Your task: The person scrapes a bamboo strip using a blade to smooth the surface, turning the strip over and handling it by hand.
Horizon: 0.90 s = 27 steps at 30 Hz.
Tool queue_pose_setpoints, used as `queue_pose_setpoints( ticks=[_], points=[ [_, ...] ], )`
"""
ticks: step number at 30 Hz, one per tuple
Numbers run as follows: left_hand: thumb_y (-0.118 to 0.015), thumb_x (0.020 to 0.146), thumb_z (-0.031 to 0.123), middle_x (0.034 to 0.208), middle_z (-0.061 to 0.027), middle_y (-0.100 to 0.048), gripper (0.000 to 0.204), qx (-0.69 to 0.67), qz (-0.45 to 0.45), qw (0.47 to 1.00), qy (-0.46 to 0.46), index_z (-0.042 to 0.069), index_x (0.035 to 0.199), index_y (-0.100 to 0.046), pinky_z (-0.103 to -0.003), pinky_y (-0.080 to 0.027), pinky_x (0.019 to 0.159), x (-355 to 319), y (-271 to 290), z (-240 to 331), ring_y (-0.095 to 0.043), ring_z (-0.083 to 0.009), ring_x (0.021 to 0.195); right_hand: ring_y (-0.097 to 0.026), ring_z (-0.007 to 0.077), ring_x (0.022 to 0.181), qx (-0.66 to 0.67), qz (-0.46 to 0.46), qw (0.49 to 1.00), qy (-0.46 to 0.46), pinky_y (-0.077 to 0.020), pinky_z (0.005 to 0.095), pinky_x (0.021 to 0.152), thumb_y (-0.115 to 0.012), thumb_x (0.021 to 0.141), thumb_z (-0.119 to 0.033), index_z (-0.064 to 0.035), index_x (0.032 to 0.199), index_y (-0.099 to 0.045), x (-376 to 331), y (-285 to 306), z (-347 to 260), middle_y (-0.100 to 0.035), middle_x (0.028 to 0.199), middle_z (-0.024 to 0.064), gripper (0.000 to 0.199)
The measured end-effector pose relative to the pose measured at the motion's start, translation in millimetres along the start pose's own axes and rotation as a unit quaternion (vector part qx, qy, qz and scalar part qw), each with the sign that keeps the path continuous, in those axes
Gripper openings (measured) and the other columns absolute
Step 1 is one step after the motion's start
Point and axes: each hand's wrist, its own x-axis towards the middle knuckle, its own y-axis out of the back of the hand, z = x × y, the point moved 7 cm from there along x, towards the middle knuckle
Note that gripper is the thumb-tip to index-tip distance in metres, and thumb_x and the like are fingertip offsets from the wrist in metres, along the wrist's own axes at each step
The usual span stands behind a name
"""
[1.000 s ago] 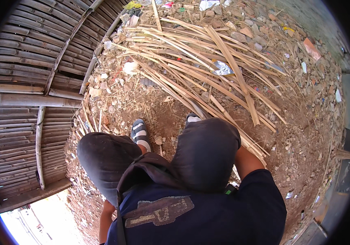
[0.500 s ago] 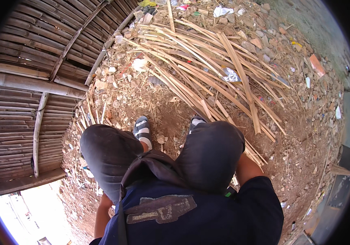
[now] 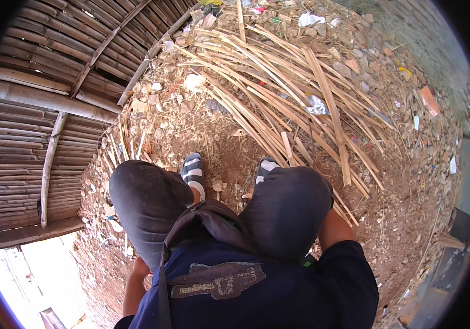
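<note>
I am squatting, with my dark-trousered knees bent and sandalled feet point(image 3: 193, 176) on the dirt. My left forearm runs down beside my left thigh; only the edge of my left hand point(image 3: 141, 267) shows there, its fingers hidden. My right forearm point(image 3: 334, 229) passes behind my right knee, which covers that hand. Whatever either hand holds cannot be seen. Ahead and to the right lies a loose pile of split bamboo strips point(image 3: 279, 82). A wider strip point(image 3: 331, 118) rests across them. The nearest strip ends reach beside my right knee.
A bamboo-slat wall point(image 3: 15, 137) stands at the left, with a wooden beam point(image 3: 32, 233) along its lower edge. Shorter sticks point(image 3: 122, 151) lie by my left knee. Foil point(image 3: 317, 105), a broken brick point(image 3: 429, 101) and stones litter the ground. Grey panels point(image 3: 468, 170) edge the far right.
The whole view has shifted slightly, and the strips sit a little further right in it. My arms and legs keep nearly the same pose.
</note>
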Motion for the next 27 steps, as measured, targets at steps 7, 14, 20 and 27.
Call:
queue_pose_setpoints(
  ticks=[7, 14, 20, 27],
  points=[
    [-0.075, 0.088, 0.033, 0.104, -0.0158, -0.075, 0.05, 0.033, 0.001, 0.999, -0.038, -0.002, 0.122, -0.068, -0.038, -0.058, 0.071, 7.0, -7.3, 4.2, -0.073, -0.0223, 0.085, -0.065, 0.0432, 0.105, -0.051, -0.021, 0.997, 0.057, -0.0494, 0.0512, 0.089, -0.066, 0.089, -0.032, -0.0034, 0.101, -0.069, -11.1, 23.4, -24.4, -0.068, 0.099, 0.024, 0.031],
    [-0.076, 0.087, 0.033, 0.107, -0.0158, -0.075, 0.051, 0.043, -0.003, 0.998, -0.053, -0.003, 0.123, -0.068, -0.038, -0.058, 0.074, 8.3, -7.9, 14.1, -0.073, -0.0225, 0.089, -0.065, 0.0443, 0.104, -0.049, -0.077, 0.995, 0.048, -0.0497, 0.0516, 0.087, -0.066, 0.088, -0.034, -0.0029, 0.101, -0.068, -8.5, 22.7, -14.8, -0.069, 0.1, 0.0252, 0.033],
    [-0.077, 0.086, 0.034, 0.109, -0.0159, -0.074, 0.053, 0.049, -0.002, 0.997, -0.061, -0.003, 0.123, -0.067, -0.038, -0.058, 0.076, 3.3, -7.7, 17.0, -0.072, -0.0227, 0.092, -0.065, 0.0452, 0.104, -0.043, -0.13, 0.989, 0.049, -0.0499, 0.0521, 0.086, -0.067, 0.088, -0.036, -0.0026, 0.101, -0.068, -4.7, 30.5, -7.4, -0.069, 0.102, 0.0262, 0.036],
    [-0.078, 0.086, 0.034, 0.111, -0.0159, -0.074, 0.055, 0.055, -0.009, 0.996, -0.072, -0.003, 0.124, -0.067, -0.038, -0.057, 0.078, 4.2, -13.1, 18.7, -0.072, -0.0229, 0.095, -0.066, 0.0467, 0.102, -0.063, -0.106, 0.991, 0.059, -0.0507, 0.0518, 0.083, -0.069, 0.085, -0.037, -0.0017, 0.103, -0.068, 9.6, 65.1, -9.9, -0.069, 0.103, 0.0279, 0.04]
  ],
)
